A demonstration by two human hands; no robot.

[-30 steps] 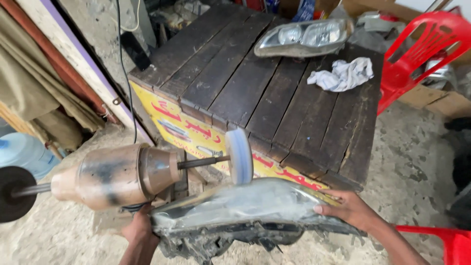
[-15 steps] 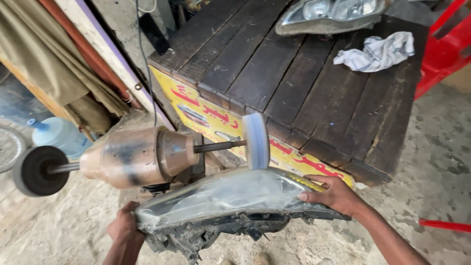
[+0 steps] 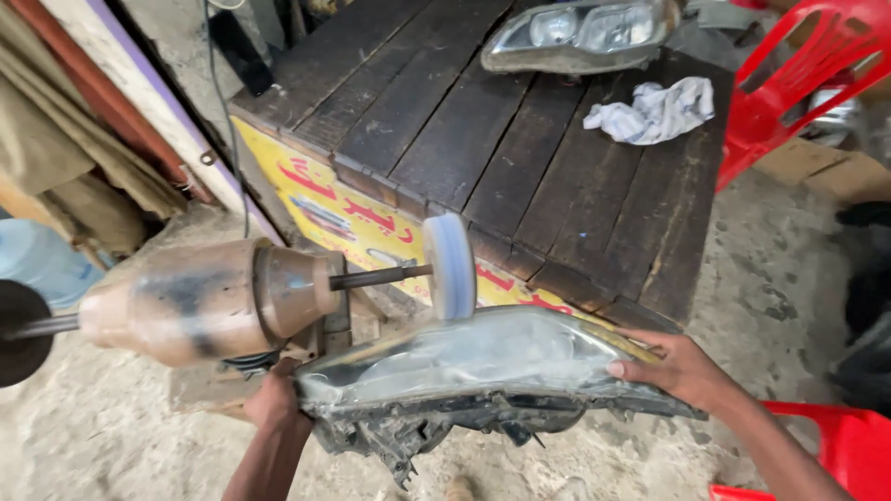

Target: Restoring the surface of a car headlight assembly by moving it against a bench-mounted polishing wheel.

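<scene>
At the far left edge a dark round wheel [image 3: 17,332] is sitting on the end of the shaft of a dusty, copper-coloured bench motor [image 3: 209,301]. Just near of the motor, my left hand [image 3: 272,405] is gripping the left end of a car headlight [image 3: 473,371], fingers curled tight around its edge. I am holding the headlight level, lens up, with its cloudy lens just under the pale blue buffing wheel [image 3: 450,266] that sticks out on the motor's right shaft; the wheel's lower rim is meeting the lens or sitting just above it, I cannot tell which. To the right, my right hand [image 3: 682,368] is clamping the headlight's right end, thumb on top. Beyond, a dark wooden table [image 3: 445,139] is carrying a second headlight [image 3: 580,32] and a white rag [image 3: 654,111]. A red plastic chair [image 3: 798,65] is standing far right.
</scene>
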